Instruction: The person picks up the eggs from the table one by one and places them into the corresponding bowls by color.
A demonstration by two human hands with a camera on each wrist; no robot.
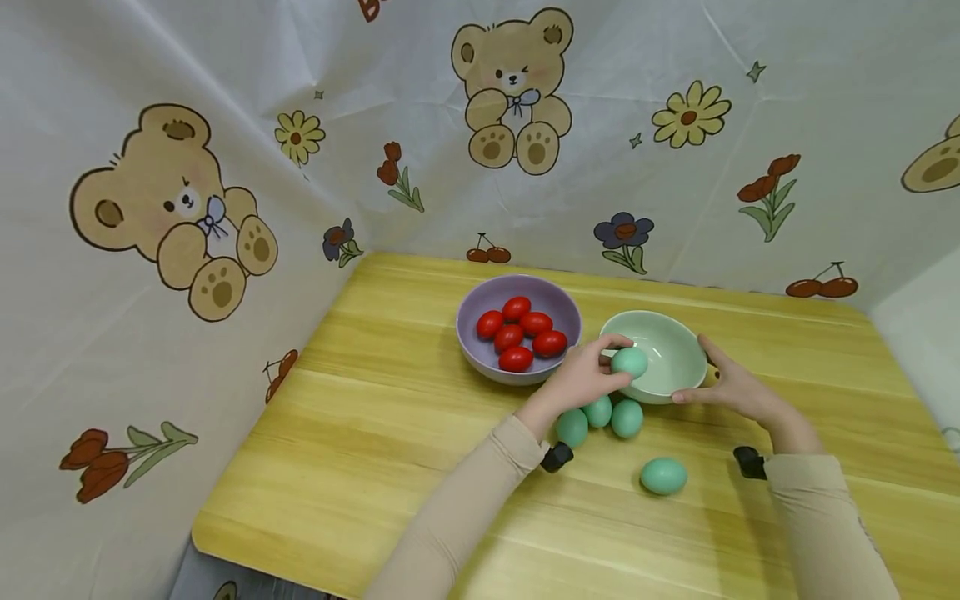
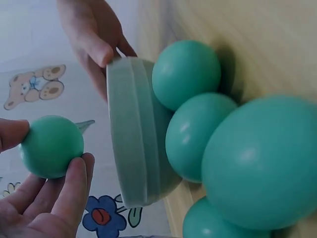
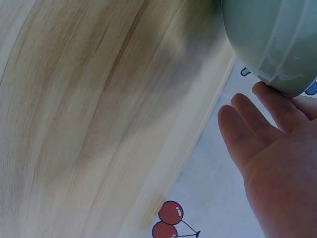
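In the head view, my left hand (image 1: 587, 379) pinches a green egg (image 1: 630, 362) between thumb and fingers, over the near-left part of a pale green bowl (image 1: 678, 358). The left wrist view also shows this egg (image 2: 52, 147), apart from the bowl's wall (image 2: 141, 134). On the bowl's right side is my right hand (image 1: 742, 392), thumb at the near rim and index finger farther back, holding it. In the right wrist view, other fingers (image 3: 233, 124) stay off the bowl. More green eggs lie before it: a cluster (image 1: 597, 412) and a single egg (image 1: 663, 476) nearer me.
A purple bowl (image 1: 468, 337) with several red eggs (image 1: 508, 337) stands left of the pale green bowl. Both are on a wooden table (image 1: 337, 433). A cloth printed with bears and flowers (image 1: 420, 92) hangs behind the table and along its left side.
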